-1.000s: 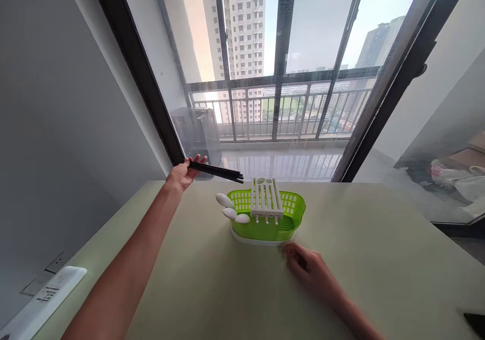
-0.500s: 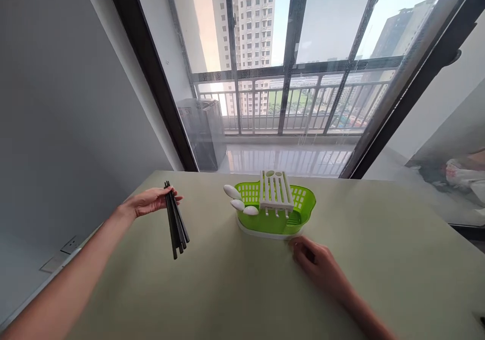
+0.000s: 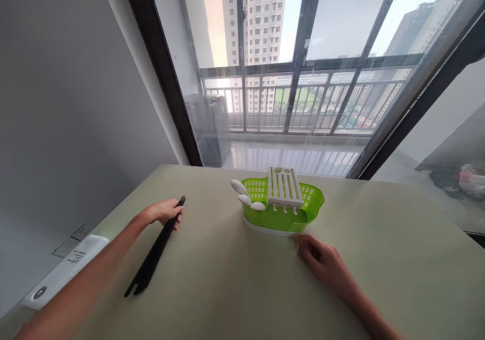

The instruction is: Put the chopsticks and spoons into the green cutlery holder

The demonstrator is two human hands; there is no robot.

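Black chopsticks (image 3: 153, 255), green slotted basket (image 3: 282, 211) with white rack (image 3: 284, 190).

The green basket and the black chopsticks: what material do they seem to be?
The green basket looks like moulded plastic: glossy, with perforated walls. The black chopsticks in the left hand look matte, perhaps plastic or lacquered wood; I cannot tell which.

No readable txt, labels, brands or nos. anywhere in view. White power strip (image 3: 64, 272) at near left edge has small dark markings, too blurred to read. Green basket (image 3: 282, 213) mid-table and its white rack (image 3: 284, 191) carry no visible print; bldgs outside the far window show no legible signs.
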